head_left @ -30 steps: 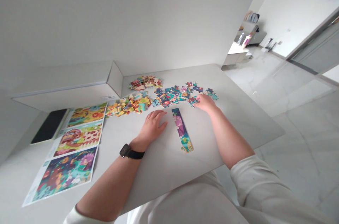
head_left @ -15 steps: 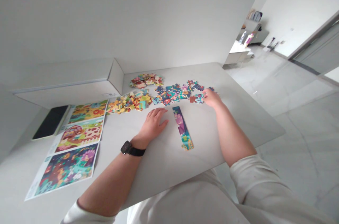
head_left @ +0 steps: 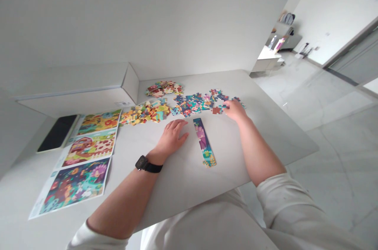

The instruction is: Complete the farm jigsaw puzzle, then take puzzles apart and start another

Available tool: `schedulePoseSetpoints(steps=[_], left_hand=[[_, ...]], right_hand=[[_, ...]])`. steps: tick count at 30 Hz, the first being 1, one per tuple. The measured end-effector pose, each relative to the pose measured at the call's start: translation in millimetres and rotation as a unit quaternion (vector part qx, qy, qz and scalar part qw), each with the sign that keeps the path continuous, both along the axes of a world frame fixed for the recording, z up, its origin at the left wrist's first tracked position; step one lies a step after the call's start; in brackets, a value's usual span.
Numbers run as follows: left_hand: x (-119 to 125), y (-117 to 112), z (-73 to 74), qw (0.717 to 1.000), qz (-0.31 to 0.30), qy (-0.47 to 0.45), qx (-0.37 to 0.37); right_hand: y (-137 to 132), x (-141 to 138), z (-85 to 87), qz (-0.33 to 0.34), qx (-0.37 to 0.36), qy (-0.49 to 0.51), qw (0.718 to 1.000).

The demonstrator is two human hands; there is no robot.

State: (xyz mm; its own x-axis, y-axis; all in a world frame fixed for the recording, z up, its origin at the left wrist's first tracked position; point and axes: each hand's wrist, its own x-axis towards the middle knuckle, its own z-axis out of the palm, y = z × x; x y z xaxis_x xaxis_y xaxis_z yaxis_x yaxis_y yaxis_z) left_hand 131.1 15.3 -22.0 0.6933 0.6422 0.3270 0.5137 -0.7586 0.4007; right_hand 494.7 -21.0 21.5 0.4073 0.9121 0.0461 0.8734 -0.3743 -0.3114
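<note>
My left hand (head_left: pixel 172 138) rests palm down on the table, fingers stretched out and holding nothing. To its right lies a joined strip of jigsaw pieces (head_left: pixel 204 142) with a purple animal and green plants. My right hand (head_left: pixel 235 110) is at the right end of a heap of dark blue and teal puzzle pieces (head_left: pixel 193 103). Its fingertips are pinched on a small puzzle piece (head_left: pixel 225 106), mostly covered by them. Just left of those fingers a brown puzzle piece (head_left: pixel 216 110) lies on the tabletop.
Yellow puzzle pieces (head_left: pixel 147 112) and a red-brown pile (head_left: pixel 164 88) lie farther left. A white box (head_left: pixel 73 86) stands against the wall. In front of it are a printed picture sheet (head_left: pixel 78 183) and a black-screened phone (head_left: pixel 58 132). The table's edge (head_left: pixel 283 116) runs along the right.
My right hand has shifted slightly left over the pieces, its fingers now covering part of a teal piece beside the brown one. My left hand and the strip stay put.
</note>
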Motion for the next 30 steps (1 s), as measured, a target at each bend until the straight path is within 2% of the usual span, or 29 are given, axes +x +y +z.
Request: schedulePoseSetpoints(steps=[5,9,13,19,23,26,30], left_hand=[[0.0,0.0,0.9,1.0,-0.002,-0.001,-0.002],[0.0,0.7,-0.9,1.0,-0.006,-0.004,0.003],[0.1,1.0,-2.2,1.0,-0.006,-0.007,0.004],[0.3,0.8,-1.8,1.0,-0.007,-0.008,-0.006],[0.6,0.2,-1.5,1.0,-0.007,-0.011,-0.003],[0.8,-0.2,-1.3,1.0,-0.007,-0.009,0.002],[0.9,0.0,-2.0,1.0,-0.008,-0.009,0.008]], right_hand=[[0.6,-10.1,-6.0,0.094,-0.014,-0.007,0.995],[0.4,-12.6,-4.2,0.138,-0.013,0.0,0.99],[1.0,-12.9,-2.6,0.118,0.013,-0.008,0.993],[1.8,-9.4,-1.1,0.046,-0.025,-0.034,0.998],[1.8,-7.7,-1.9,0.02,-0.018,-0.047,0.999],[2.6,-12.0,-6.9,0.045,0.018,-0.04,0.998],[7.3,-28.6,-18.4,0.125,0.072,-0.018,0.989]])
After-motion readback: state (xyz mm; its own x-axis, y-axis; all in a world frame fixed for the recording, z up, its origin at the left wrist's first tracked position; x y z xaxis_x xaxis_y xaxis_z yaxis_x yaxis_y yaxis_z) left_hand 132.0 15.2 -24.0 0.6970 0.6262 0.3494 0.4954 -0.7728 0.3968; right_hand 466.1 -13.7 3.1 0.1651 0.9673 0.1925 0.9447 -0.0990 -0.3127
